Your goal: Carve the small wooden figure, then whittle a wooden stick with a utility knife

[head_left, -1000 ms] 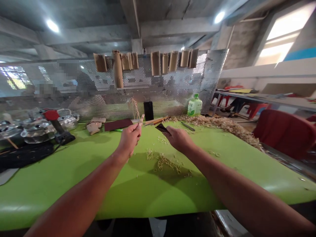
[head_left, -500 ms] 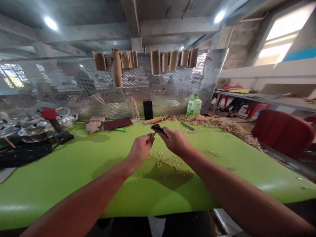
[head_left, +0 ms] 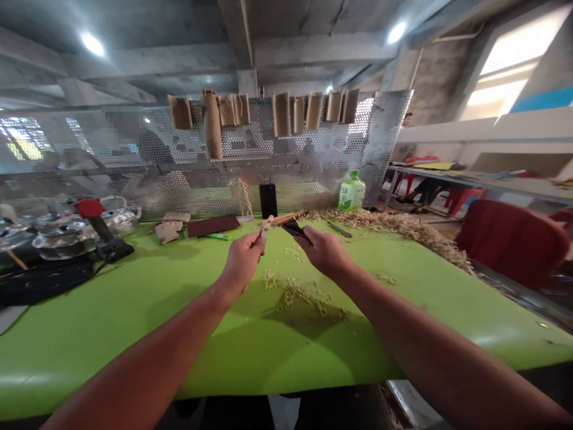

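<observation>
My left hand (head_left: 240,261) is closed around a small pale carved wooden piece (head_left: 267,223), whose upper end sticks out above the fingers. In my right hand (head_left: 329,251) a dark folded piece of sandpaper (head_left: 293,227) is pinched between thumb and fingers. A small gap separates the sandpaper from the wood. Below both hands, curly wood shavings (head_left: 302,295) lie scattered on the green tabletop (head_left: 215,352). A larger dark red sandpaper sheet (head_left: 213,226) lies flat beyond my left hand.
A black phone (head_left: 268,200) leans on the perforated metal screen (head_left: 308,173). Behind my right hand are a slim dark tool (head_left: 339,229), a green-labelled bottle (head_left: 351,192) and heaped shavings (head_left: 403,226). Metal kettles (head_left: 65,236) and a red-and-black tool (head_left: 101,227) stand at left.
My hands have drawn apart; the left moved left and slightly down, bringing the wooden piece into clearer view. The sandpaper has moved slightly right, away from the wood.
</observation>
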Action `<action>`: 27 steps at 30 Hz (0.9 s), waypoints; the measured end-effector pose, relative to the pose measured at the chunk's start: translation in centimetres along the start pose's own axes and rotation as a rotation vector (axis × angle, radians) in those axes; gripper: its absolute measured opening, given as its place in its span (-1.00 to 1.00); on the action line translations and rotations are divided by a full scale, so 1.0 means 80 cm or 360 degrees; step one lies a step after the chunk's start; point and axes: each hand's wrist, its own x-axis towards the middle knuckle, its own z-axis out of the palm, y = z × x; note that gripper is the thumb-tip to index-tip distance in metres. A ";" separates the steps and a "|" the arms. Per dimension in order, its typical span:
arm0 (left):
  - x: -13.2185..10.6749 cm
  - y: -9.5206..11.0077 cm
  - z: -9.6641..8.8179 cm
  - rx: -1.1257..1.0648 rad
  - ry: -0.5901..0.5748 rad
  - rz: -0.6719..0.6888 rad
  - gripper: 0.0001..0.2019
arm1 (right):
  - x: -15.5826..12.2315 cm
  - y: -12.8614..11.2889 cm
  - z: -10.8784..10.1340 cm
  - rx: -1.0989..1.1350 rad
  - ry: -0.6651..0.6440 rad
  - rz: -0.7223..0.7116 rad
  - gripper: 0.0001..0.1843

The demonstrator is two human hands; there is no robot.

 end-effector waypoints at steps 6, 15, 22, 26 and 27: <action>-0.015 0.001 0.017 0.0198 -0.0067 0.0100 -0.69 | -0.004 -0.007 0.005 0.0069 0.0006 -0.0069 -0.60; -0.030 -0.009 0.040 0.0439 -0.0304 0.0083 -0.72 | -0.006 -0.014 0.013 -0.0070 -0.0070 -0.0135 -0.65; -0.011 -0.011 0.016 0.0269 -0.0057 -0.0114 -0.72 | -0.005 -0.004 0.003 0.0091 0.0057 -0.0031 -0.62; -0.014 -0.006 0.018 0.0161 -0.0080 -0.0062 -0.67 | -0.005 -0.005 0.006 0.0051 -0.0037 -0.0048 -0.61; -0.017 -0.004 0.020 0.0175 -0.0107 -0.0047 -0.67 | -0.005 -0.006 0.008 0.0032 -0.0057 -0.0054 -0.61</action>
